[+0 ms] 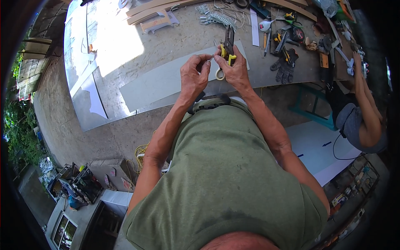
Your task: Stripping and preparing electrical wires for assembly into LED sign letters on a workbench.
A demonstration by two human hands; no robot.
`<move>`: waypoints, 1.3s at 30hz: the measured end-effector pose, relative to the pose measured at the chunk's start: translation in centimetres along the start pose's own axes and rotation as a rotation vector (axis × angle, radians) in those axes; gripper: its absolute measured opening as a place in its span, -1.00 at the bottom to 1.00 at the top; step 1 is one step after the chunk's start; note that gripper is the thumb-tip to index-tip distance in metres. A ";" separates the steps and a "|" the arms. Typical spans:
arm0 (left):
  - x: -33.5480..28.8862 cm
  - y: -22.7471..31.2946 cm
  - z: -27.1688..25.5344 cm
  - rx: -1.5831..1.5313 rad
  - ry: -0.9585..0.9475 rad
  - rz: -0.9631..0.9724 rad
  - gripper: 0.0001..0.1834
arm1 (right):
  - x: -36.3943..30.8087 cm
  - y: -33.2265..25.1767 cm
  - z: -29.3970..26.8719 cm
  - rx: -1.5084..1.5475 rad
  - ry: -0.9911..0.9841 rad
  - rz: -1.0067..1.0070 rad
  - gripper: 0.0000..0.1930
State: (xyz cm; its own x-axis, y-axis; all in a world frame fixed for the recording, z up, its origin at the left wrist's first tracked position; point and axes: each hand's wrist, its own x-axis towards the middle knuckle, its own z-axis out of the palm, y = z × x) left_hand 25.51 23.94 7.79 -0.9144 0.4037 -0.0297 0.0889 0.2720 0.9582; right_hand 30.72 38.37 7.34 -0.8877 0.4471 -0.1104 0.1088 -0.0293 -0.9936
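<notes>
My right hand (236, 71) is closed round wire strippers (228, 39) with dark jaws and yellow-and-black handles; the jaws point away from me. Thumb and finger of my left hand (194, 76) are pinched together, meeting my right fingertips at something small and thin that I cannot make out. Just below the fingertips shows the cream loop handle of a pair of scissors (219, 75). Under both hands a long pale grey strip of sheet (156, 83) lies across the workbench (175, 43).
Tools, a tape measure (298, 34) and grey work gloves (285, 68) crowd the bench's right side. Coiled wire (216, 18) and wood strips (154, 9) lie at the back. A co-worker (361, 112) is at the far right, near a teal stool (312, 106).
</notes>
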 end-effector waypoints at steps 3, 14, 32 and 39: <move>-0.1 0.7 -0.3 0.083 0.041 0.088 -0.83 | -0.1 -0.8 0.1 -0.031 -0.014 -0.027 -0.73; -0.3 0.7 -3.1 0.207 0.093 0.252 -0.85 | -1.2 -1.6 3.2 -0.032 0.019 -0.050 -0.71; -0.2 -0.6 -6.6 -0.181 -0.037 -0.080 -0.83 | -1.1 -1.4 6.0 -0.214 0.002 -0.188 -0.76; 0.2 -1.4 -7.5 -0.244 -0.052 -0.112 -0.83 | -0.7 -2.2 6.6 -0.197 -0.074 -0.183 -0.76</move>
State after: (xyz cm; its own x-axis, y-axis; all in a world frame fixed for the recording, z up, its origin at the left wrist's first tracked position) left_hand 22.22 17.07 8.58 -0.8911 0.4291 -0.1475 -0.1147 0.1015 0.9882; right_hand 28.12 32.27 9.44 -0.9302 0.3618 0.0624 0.0216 0.2238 -0.9744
